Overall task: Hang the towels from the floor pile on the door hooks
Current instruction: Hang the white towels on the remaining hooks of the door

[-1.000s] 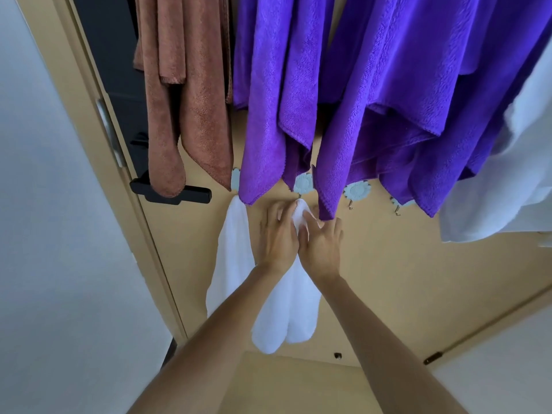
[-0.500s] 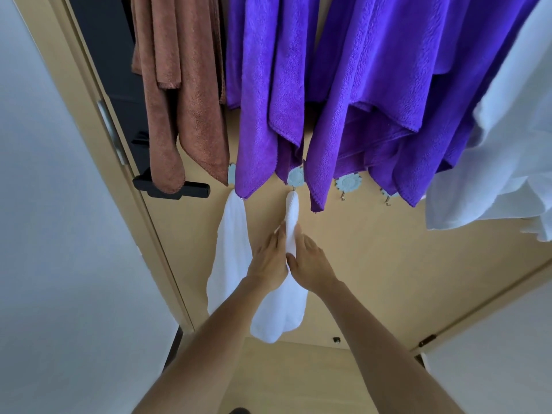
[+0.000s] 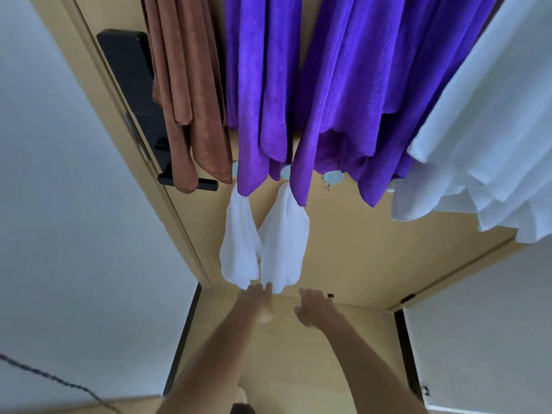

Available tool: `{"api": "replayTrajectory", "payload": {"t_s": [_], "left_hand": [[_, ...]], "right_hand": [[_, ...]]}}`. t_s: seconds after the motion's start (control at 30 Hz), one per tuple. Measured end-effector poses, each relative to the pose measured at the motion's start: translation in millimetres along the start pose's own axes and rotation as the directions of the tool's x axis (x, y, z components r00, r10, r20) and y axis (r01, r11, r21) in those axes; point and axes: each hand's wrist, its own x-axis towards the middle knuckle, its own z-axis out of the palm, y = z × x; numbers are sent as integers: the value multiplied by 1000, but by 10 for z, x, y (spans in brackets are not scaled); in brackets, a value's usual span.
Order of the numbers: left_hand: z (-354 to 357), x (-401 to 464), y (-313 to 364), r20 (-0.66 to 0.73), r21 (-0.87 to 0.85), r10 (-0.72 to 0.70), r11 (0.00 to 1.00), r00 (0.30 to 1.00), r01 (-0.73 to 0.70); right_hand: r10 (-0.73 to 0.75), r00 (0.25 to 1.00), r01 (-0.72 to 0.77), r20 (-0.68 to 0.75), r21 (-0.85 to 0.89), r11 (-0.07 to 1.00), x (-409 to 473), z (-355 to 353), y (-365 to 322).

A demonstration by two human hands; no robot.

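The left hand point(image 3: 257, 297), low in the centre of the frame, has its fingers fairly straight and relaxed, the tips at or just under the bottom hem of the right-hand white towel point(image 3: 283, 243); whether they actually touch the cloth I cannot tell. The right hand point(image 3: 313, 304), just beside it toward the lower right, is loosely spread and holds nothing, clear of any towel.

Above the hands, that white towel hangs from a small round hook point(image 3: 286, 172) on the tan door point(image 3: 358, 249), its top bunched into a narrow point at the hook. A second white towel point(image 3: 239, 240) hangs just to its left, and the two touch at about mid height. Further up, a brown towel point(image 3: 191, 115) drapes over the black door handle point(image 3: 191, 183) at upper left, purple towels point(image 3: 343, 100) fill the top centre, and a large white sheet-like cloth point(image 3: 478, 144) spills down at the right. One bare hook point(image 3: 332, 177) shows between the purple hems. The floor pile is not in view.

The risk, as I judge it, lies in that narrow bunched top: only a little cloth appears caught on the hook, so a brush or tug from the left fingertips at the hem could pull it off. The heavy purple hems overlapping the hooks may also nudge it loose, or hide the free hook when the next towel goes up.
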Motion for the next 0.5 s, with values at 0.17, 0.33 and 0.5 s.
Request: {"api": "replayTrajectory", "payload": {"t_s": [0.17,0.33,0.5], "left_hand": [[-241,-577,299,-71,-14,11,1000,997,-12],[-288,-1006,608,-101,23,51,999,994,-49],[-235,-1288,948,-88,150,140,981,986,-126]], "right_hand": [[-16,998,17,-65,23,1000,-542,-243,153],[1,994,7,-105,76,997,-1047,-290,323],[114,990,-95,-79,207,974,-1651,-26,584]]}}
